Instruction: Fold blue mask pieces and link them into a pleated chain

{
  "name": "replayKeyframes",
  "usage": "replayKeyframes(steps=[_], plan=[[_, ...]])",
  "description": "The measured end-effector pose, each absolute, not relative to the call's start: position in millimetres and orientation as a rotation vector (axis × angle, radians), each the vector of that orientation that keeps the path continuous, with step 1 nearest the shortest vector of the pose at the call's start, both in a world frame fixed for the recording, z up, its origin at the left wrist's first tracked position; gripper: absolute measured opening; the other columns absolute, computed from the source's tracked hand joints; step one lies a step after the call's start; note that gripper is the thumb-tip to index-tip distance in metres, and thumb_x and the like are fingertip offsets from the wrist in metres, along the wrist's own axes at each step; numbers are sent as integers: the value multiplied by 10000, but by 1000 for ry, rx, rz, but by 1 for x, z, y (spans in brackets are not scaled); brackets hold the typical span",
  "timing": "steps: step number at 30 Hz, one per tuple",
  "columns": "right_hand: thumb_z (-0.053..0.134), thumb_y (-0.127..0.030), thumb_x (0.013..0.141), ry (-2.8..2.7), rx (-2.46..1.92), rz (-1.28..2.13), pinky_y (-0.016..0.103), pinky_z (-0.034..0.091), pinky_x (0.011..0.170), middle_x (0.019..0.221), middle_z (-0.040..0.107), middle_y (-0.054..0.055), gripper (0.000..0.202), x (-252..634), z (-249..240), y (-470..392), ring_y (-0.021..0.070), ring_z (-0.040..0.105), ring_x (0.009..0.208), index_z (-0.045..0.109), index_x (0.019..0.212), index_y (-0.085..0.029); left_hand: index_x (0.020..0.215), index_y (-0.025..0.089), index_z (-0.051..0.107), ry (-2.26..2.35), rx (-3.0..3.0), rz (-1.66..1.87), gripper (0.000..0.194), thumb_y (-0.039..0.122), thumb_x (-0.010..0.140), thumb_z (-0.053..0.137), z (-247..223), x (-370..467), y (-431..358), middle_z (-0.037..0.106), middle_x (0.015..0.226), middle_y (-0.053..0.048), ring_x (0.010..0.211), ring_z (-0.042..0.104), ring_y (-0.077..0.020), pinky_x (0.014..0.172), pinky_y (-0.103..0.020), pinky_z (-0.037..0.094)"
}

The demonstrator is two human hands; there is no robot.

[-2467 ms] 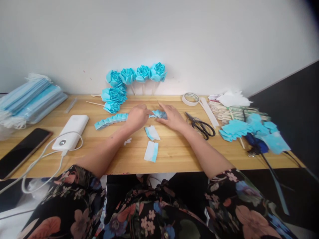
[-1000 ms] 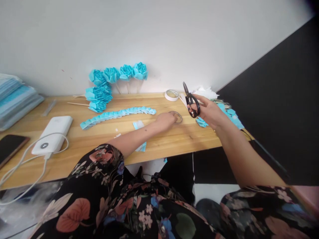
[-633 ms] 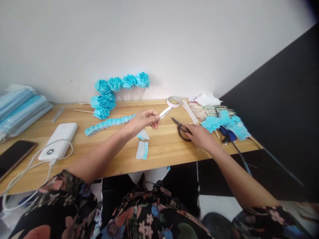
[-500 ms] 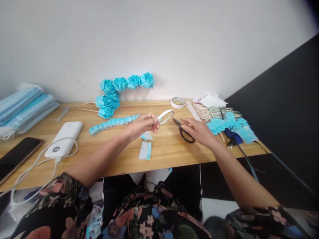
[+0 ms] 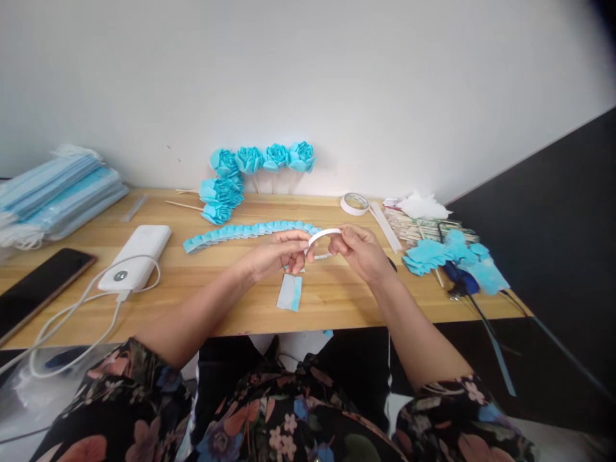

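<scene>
The left hand (image 5: 279, 255) and the right hand (image 5: 360, 250) are sharing the tape (image 5: 326, 233), which is sitting between them above the table (image 5: 231, 301), the fingers of each hand closed on its rim. Just beyond the left hand, the blue strip (image 5: 240, 231) is curving across the wood. A white-and-blue piece (image 5: 289, 293) is lying nearer the person than the left hand. Beyond the right hand, the wider roll (image 5: 355, 205) is resting beside the flat strips (image 5: 386, 230).
</scene>
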State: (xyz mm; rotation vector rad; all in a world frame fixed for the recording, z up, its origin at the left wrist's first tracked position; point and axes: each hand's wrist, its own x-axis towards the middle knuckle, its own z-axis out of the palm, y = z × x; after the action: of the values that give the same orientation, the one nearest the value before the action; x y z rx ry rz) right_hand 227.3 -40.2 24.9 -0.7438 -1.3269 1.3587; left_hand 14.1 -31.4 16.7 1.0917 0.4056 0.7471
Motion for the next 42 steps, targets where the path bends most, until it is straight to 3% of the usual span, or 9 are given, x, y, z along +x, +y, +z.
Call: replayKeyframes(steps=[5,8,11,15,19,26,32,37,42], plan=[[694,-595,813,-1457,-886,1172,289,472,638,563,503,-47,380,232,28,-38,128,514,580,707,804,-216,830,111,691,396,1031,758,267,351,784,797,17,15,-33,676,717,-25,520,590,-74,508,-191,453],[552,-527,935,-1707,-1097,819,350,503,853,858,705,32,360,247,28,-39,194,654,876,736,972,-220,808,114,686,390,1008,790,269,356,782,801,17,16,-32,671,706,-21,525,593,-79,509,-195,460],[487,-398,982,-2020,-1312,324,397,464,974,1124,724,91,330,277,22,-44,244,641,1085,716,1121,-204,814,120,673,376,986,843,277,369,791,792,16,15,-30,680,741,-28,548,610,-91,518,-202,476],[457,-310,977,-2286,-1722,-174,438,477,898,1030,716,155,345,318,6,-61,306,639,999,704,1156,-149,832,115,667,391,973,873,310,404,806,774,16,14,-26,693,800,-51,608,641,-109,579,-215,509],[490,-335,957,-2404,-1943,-220,392,487,812,1002,703,155,362,333,-7,-74,305,649,952,656,1227,-159,869,108,680,411,976,845,376,466,797,768,16,14,-26,697,842,-67,651,654,-121,616,-228,526],[619,-258,806,-1951,-1934,383,363,514,741,919,685,85,483,334,1,-61,254,664,834,579,1281,-179,912,101,689,458,982,843,437,515,790,758,13,14,-25,693,856,-76,674,657,-127,630,-234,527],[769,-524,744,-1474,-1299,1218,370,564,781,838,576,-3,599,306,37,-89,166,593,733,553,1241,-268,919,99,683,453,1008,839,452,536,815,729,14,15,-25,680,874,-78,695,655,-128,654,-239,532],[634,-765,746,-1513,-948,1715,400,536,846,984,605,81,711,271,42,-111,208,613,861,562,1225,-245,962,97,683,475,1016,827,478,543,800,742,12,15,-25,680,900,-91,734,666,-145,687,-258,545],[561,-729,834,-1582,-777,1952,331,525,763,979,592,66,637,261,28,-101,165,619,790,568,1241,-239,1002,101,685,447,1008,814,476,522,793,759,12,15,-25,684,931,-102,772,681,-169,718,-285,558]])
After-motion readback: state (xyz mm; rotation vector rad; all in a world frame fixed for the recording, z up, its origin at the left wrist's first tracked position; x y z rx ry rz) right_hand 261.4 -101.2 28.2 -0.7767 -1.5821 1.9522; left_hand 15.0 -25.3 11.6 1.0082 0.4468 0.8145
